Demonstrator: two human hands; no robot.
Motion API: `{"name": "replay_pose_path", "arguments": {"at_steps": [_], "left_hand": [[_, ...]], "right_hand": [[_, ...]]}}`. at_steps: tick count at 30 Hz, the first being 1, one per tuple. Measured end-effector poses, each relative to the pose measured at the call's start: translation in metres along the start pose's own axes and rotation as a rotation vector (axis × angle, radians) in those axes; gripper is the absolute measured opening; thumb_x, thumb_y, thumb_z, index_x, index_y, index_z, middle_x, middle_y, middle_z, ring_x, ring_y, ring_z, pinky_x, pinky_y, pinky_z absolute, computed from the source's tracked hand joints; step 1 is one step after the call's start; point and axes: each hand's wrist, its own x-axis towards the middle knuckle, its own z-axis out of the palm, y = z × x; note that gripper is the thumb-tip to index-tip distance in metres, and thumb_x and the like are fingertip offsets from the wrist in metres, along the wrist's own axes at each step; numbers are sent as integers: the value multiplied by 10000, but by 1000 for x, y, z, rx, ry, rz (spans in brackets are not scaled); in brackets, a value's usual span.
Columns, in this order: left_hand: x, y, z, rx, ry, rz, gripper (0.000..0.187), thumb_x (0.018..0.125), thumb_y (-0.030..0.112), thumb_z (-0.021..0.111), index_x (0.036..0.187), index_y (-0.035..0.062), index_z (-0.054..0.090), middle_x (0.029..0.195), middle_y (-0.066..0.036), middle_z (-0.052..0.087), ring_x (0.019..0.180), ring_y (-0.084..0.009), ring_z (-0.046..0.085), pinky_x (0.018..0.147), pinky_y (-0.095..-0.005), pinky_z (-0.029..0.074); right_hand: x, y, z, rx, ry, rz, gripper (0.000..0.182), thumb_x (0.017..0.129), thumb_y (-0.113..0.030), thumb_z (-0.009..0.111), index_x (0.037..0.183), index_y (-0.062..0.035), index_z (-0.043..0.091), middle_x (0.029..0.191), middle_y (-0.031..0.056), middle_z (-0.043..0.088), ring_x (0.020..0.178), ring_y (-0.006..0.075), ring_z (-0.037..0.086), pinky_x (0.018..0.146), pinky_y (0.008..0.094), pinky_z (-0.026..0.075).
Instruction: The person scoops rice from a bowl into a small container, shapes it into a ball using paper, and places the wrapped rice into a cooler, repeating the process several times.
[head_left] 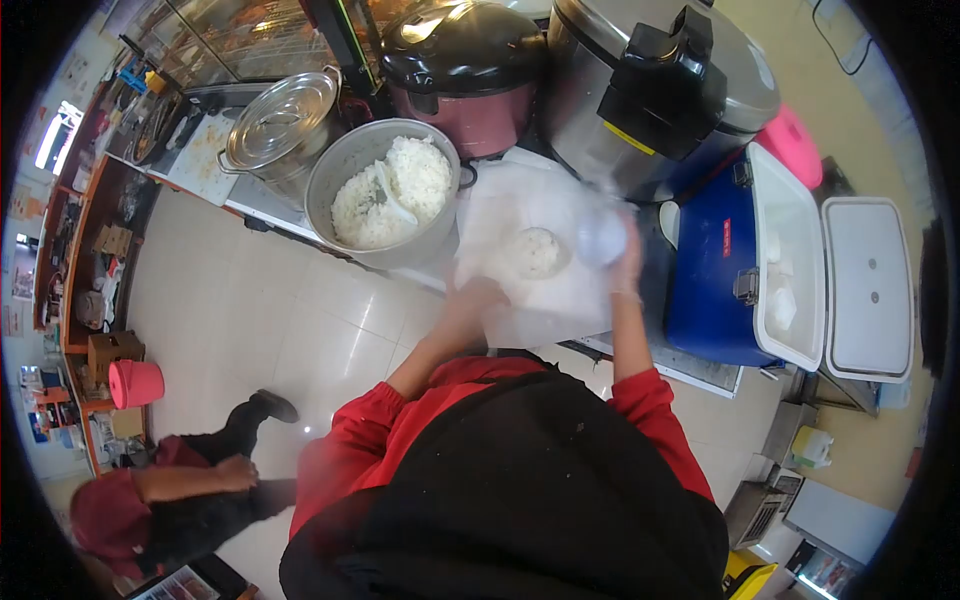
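Observation:
A mound of white rice (540, 253) lies on a stack of white paper sheets (500, 215) in front of me. My left hand (478, 305) is closed at the near left edge of the paper, its fingers partly hidden. On the right, my right hand (627, 250), which seems to wear a clear plastic glove, grips a pale, translucent small bowl (602, 238) beside the rice mound; it is smeared by motion. Left of the paper stands a large metal pot (325, 195) of cooked rice (420, 170) with a white rice scoop (392, 195) in it.
Behind are a pink rice cooker (470, 115) and a big steel container (600, 130) with a black latch. A lidded steel pot (275, 125) stands left. At right are an open blue cooler (712, 260) and a white spoon (670, 222). Another person (180, 500) is at lower left.

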Motion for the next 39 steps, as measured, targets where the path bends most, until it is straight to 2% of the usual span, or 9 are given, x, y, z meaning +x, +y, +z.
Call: {"name": "replay_pose_path", "arguments": {"at_steps": [1,7,11,21,27,30,33,36,39], "left_hand": [[-2,-1,2,-4,-5,67,304,612,-47,608,840,153,624,956,-10,608,1029,-166,528,1032,-505,105],[-10,-10,10,-149,7,200,355,668,-77,568,971,99,619,1035,-31,610,1032,-211,542,969,-417,338],[-20,-7,-2,-291,4,84,381,722,-65,559,1065,96,603,1150,-51,570,1125,-240,494,992,-415,331],[-39,-6,-23,-236,-90,11,231,831,17,526,1041,58,612,1087,-84,602,1076,-246,533,965,-373,375],[-1,-33,-2,-333,140,-299,236,873,199,525,842,-8,634,711,-126,641,602,-184,580,623,-299,458],[34,-39,2,-293,213,-422,296,875,241,512,774,-20,608,548,-84,579,456,-221,491,554,-306,435],[40,-49,8,-12,102,-429,191,852,155,516,883,-21,584,694,-130,595,632,-282,551,656,-315,445],[42,-9,-3,63,561,-87,271,815,74,510,1073,-10,508,984,-196,552,900,-347,519,794,-367,407],[26,25,3,67,54,97,454,800,61,510,1225,-15,367,1249,-201,394,1152,-357,383,974,-431,290]], "right_hand": [[9,-5,-17,114,112,16,401,872,-314,470,1089,11,561,1050,101,592,984,209,546,884,290,385],[-29,-92,-34,-1609,-233,-675,511,791,-375,574,1238,-146,480,1330,134,381,1253,240,315,1040,420,190],[-79,-102,-5,-1539,-845,-591,491,713,-289,643,1184,-209,529,1336,68,389,1281,224,277,1072,456,118],[-86,-78,-64,-1490,-1010,-481,222,663,-164,654,883,-184,674,1053,3,609,1150,217,439,1013,408,274],[-70,-71,-57,-963,-407,353,214,802,-237,611,903,-55,665,935,104,627,906,245,567,839,313,413],[-49,-34,-72,-946,-419,83,332,834,-308,571,845,17,640,832,162,624,751,248,588,723,322,453],[-39,-35,-64,-1327,-501,114,369,842,-309,525,760,41,610,788,199,610,681,298,599,657,378,477],[-46,-41,-55,-1817,-396,-41,306,838,-268,488,792,18,586,800,193,608,676,347,598,638,445,480],[-48,-76,0,-1753,-188,-190,235,810,-194,496,947,-19,571,889,185,601,805,363,591,750,463,463]]}}
